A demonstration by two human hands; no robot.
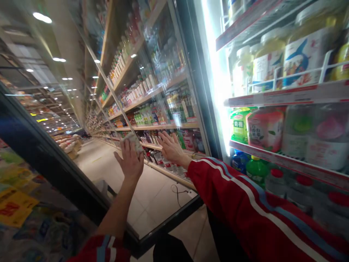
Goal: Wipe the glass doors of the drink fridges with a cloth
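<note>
My left hand (131, 162) presses a folded pale cloth (133, 141) flat against the glass door (152, 203), its fingers over the cloth and its thumb spread to the side. Part of the cloth shows above and right of the fingers. My right hand (171, 147) is to the right of it, open with fingers apart and nothing held. It is at or close to the same glass; whether it touches cannot be told. The door stands swung open in its dark frame (89, 193). Shelves of bottles (141, 89) show in the glass.
At right is a lit cooler with large drink bottles (305, 60), a green pouch (240, 125), a red pouch (265, 127) and red-capped bottles (275, 180). Left of the door are bagged goods (51, 233) with a yellow price sign (16, 207). A thin cord (178, 194) shows low in the glass.
</note>
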